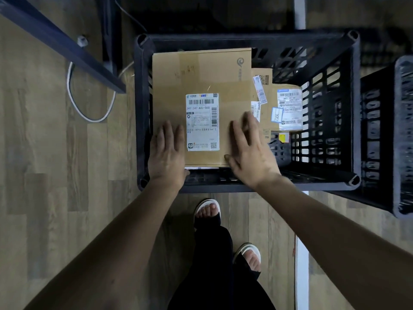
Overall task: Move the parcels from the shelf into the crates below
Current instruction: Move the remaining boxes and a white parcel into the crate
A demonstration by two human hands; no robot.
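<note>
Resting flat and open-fingered, left hand [166, 151] and right hand [250, 151] settle a large parcel [201, 81] into the crate [330, 121] beside smaller parcels [279, 108]; shelf unseen.

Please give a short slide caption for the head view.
Both hands, left and right, rest on a cardboard parcel in a black crate.

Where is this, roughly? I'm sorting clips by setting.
Probably a parcel sorting or storage room. Cardboard parcels with barcoded shipping labels lie in a black plastic crate on a wood-look floor, beside a dark metal shelf frame.
</note>
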